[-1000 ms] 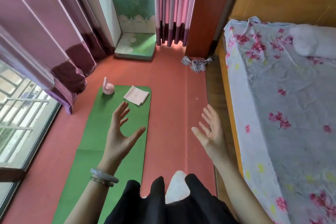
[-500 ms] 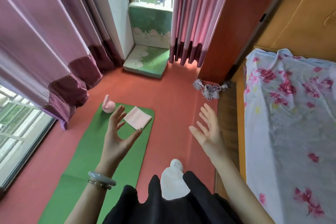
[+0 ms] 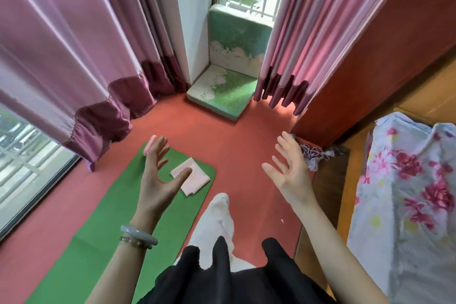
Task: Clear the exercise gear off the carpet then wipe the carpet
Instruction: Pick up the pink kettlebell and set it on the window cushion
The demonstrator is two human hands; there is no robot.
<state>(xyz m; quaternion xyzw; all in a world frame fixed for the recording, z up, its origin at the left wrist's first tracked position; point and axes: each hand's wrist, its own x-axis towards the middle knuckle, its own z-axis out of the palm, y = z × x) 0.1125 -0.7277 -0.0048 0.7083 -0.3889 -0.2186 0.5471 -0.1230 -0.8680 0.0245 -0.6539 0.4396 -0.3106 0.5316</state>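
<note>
Approach to the gear; clearing, I judge, not yet begun
Left hand [image 3: 158,180] and right hand [image 3: 288,173] hover with fingers spread, holding nothing; green exercise mat [image 3: 98,242] lies flat at lower left on the red carpet [image 3: 234,145], a folded pink cloth [image 3: 197,179] and a small pink object [image 3: 149,143] at its far end; next I would reach down and grip these

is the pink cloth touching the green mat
Touching. The head view shows the pink cloth lying flat on the green mat, inside its far right corner.
</note>
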